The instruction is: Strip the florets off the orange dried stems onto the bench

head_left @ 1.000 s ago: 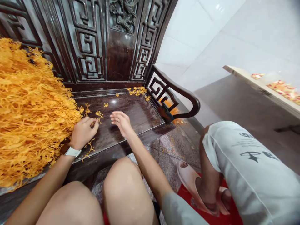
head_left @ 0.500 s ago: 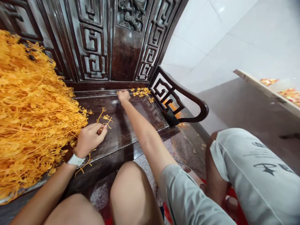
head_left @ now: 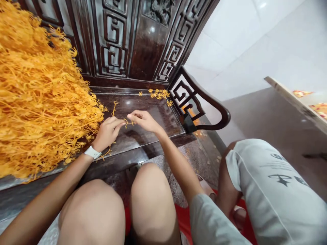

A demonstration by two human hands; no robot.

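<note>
A thin orange plastic sprig (head_left: 129, 123) with branched tips spans the gap between my hands, above the dark wooden bench seat (head_left: 139, 104). My left hand (head_left: 107, 133), with a white watch on its wrist, is closed round the sprig's stem. Thumb and fingers of my right hand (head_left: 144, 120) pinch at the sprig's other end; the exact contact is too small to make out. Another orange strand sticks up behind my left hand, and one hangs below it. To the left rises a large pile of orange sprigs (head_left: 48, 98), close to my left hand.
Small orange pieces (head_left: 159, 94) lie in the bench's back right corner, beside the curved armrest (head_left: 217, 109). A carved backrest (head_left: 146, 51) closes off the far side. Another person's leg in light shorts (head_left: 270, 177) is at right, below a wooden-edged surface (head_left: 293, 97).
My right hand has come back from the bench's rear edge to the sprig at my left hand. A small orange piece now lies near that edge. The view has shifted slightly.
</note>
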